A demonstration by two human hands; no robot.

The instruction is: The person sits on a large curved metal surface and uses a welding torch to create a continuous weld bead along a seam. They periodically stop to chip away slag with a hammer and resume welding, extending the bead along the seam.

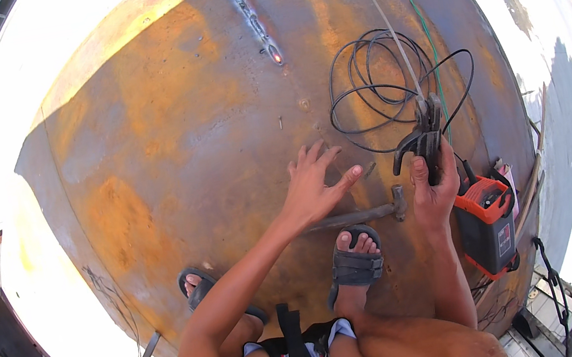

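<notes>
Electrode holder w/ thin rod gripped in the R hand, nr the coiled cable. L hand — open, fingers spread, can't tell from here if it's touching the rusty plate. Hammer by R sandal — orange/black box further R.

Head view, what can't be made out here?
In the head view:
Weld bead: far end cut off by the top edge.
Left sandal: middle hidden by the left forearm.
Electrode holder: partly covered by the right hand.
Welding machine: label print too small.
</notes>
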